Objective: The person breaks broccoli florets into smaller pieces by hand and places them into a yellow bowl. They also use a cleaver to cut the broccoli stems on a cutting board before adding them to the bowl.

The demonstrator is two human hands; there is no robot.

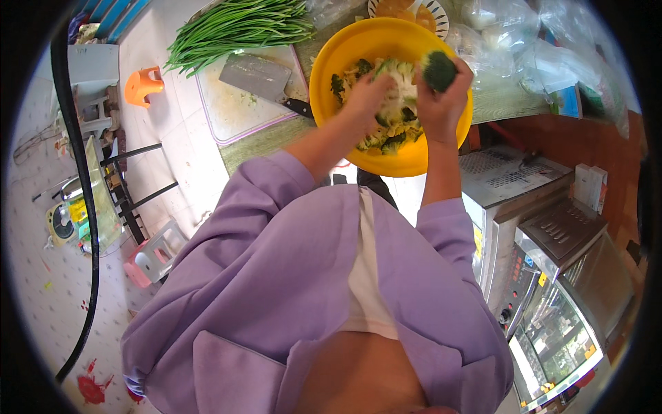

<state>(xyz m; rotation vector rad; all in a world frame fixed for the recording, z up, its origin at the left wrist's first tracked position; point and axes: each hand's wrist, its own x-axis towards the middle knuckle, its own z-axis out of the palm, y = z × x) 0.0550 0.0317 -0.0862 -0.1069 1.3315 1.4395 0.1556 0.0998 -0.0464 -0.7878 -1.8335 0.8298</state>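
A yellow plastic bowl sits in front of me, partly past the table's edge, with cut broccoli pieces and pale stem parts inside. My right hand grips a dark green broccoli floret above the bowl's right side. Over the middle of the bowl is my left hand, blurred, its fingers by the pale pieces; whether it holds one cannot be told. Left of the bowl, a cleaver lies on a white cutting board, its black handle pointing at the bowl.
A heap of long green garlic chives lies behind the board. A patterned plate stands behind the bowl, and clear plastic bags fill the right side. Below the tabletop at right is a metal appliance. An orange stool stands on the floor.
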